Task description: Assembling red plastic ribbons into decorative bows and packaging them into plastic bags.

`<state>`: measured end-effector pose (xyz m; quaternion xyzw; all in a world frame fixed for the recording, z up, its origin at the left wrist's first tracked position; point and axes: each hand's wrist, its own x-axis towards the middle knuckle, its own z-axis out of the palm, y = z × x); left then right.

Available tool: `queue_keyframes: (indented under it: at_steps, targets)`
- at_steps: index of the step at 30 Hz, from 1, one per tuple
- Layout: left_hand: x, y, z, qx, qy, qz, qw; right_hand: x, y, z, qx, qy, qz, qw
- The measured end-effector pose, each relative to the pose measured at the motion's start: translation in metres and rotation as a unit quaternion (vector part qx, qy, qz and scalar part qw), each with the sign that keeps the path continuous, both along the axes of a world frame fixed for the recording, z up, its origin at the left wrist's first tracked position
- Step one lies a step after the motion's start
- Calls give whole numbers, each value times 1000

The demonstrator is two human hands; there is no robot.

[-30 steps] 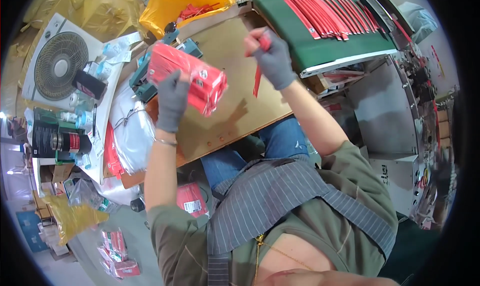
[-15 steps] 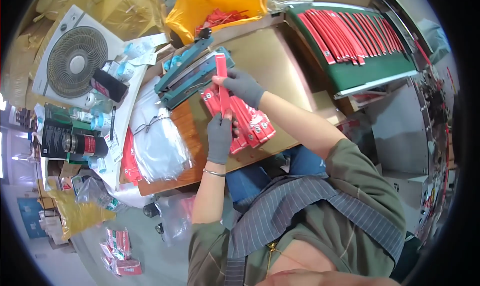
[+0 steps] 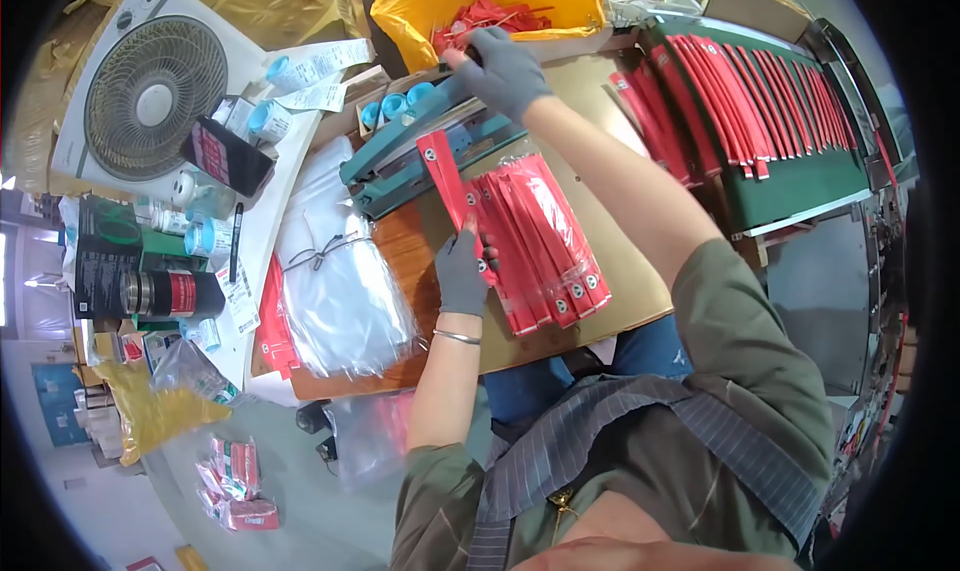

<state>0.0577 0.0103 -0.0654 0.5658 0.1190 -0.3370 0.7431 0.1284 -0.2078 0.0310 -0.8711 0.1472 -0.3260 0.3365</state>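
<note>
- Left hand [image 3: 464, 271], right hand [image 3: 506, 71]: grey fingerless gloves [image 3: 462, 291]
- Left wrist: silver bangle [image 3: 457, 337]
- Olive shirt [image 3: 752, 336], short sleeves [image 3: 440, 486]
- Dark pinstriped apron [image 3: 555, 426]
- Blue jeans [image 3: 650, 356]
- Gold pendant [image 3: 562, 495]

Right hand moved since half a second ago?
Yes: against the teal sealer, the right hand has moved forward, away from the body, from the red strip to the sealer's far end.

Sealer [image 3: 400, 183] between fan [image 3: 155, 106] and conveyor belt [image 3: 790, 203]
</note>
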Motion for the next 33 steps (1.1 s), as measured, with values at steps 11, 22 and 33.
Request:
queue_keyframes:
  at_steps: [11,22,33]
  targets:
    - [-8,-15,10,-49,3,19,999,34,-15,-49,-171,126,-73,974]
    - [-15,-18,-1,-44,-58,30,997,29,-15,-40,-174,130,-72,973]
    - [-11,-29,2,-56,-56,44,996,35,-15,-32,-133,207,-81,966]
